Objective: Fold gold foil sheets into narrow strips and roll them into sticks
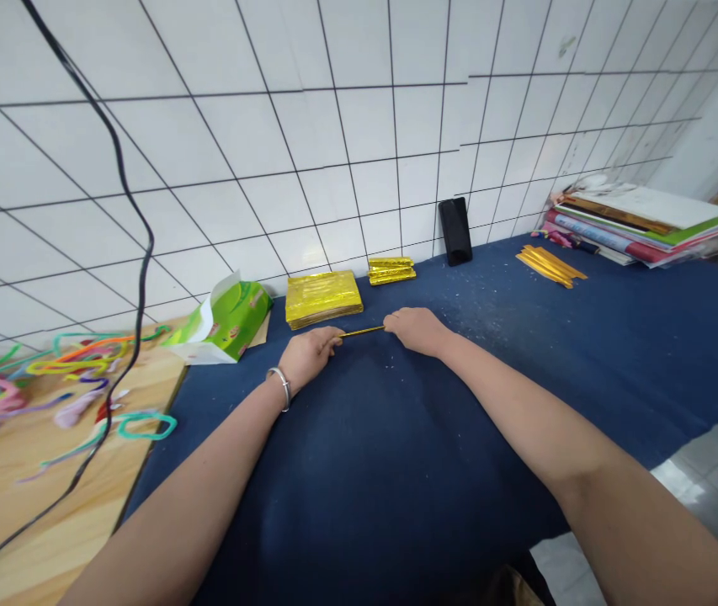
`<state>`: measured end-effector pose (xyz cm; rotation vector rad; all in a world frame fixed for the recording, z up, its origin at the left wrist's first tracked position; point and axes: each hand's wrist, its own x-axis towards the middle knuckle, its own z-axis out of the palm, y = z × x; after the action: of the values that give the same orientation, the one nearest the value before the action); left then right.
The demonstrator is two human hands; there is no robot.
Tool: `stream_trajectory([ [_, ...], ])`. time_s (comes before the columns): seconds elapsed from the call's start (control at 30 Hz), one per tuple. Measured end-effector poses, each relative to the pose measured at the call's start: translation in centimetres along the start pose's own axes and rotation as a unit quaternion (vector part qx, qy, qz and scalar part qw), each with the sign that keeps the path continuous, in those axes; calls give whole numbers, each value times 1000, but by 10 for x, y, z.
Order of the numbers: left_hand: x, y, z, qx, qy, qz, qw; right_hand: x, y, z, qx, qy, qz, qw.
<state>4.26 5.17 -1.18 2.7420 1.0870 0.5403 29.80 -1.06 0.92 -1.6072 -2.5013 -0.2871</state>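
A thin gold strip [364, 332] stretches between my two hands, above the dark blue cloth [359, 471]. My left hand [308, 358], with a silver bangle at the wrist, has its fingers closed on the strip's left end. The right end is pinched in my right hand [415, 330]. Just behind my hands lies a stack of gold foil sheets [324, 299]. To its right, near the wall, are some folded gold foil pieces [391, 270]. Several narrow gold strips [550, 265] lie together farther right.
A black phone [455, 231] leans on the tiled wall. A green packet [229, 320] lies back left. Colourful fuzzy stems [147, 425] cover the wooden board [81, 513] at left, crossed by a black cable [144, 278]. Books and papers [642, 223] are piled back right.
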Motion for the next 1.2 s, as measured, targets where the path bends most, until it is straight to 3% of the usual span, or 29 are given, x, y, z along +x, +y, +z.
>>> stream_trajectory([
  [0.33,0,7,-4,189,-9,-30,981,0,5,4,-21,18,16,999],
  [1.03,1,3,-3,144,-41,73,986,-2,11,8,-22,2,-20,1000],
  [1.2,0,6,-2,135,-42,89,986,-4,0,0,-37,60,-30,997],
])
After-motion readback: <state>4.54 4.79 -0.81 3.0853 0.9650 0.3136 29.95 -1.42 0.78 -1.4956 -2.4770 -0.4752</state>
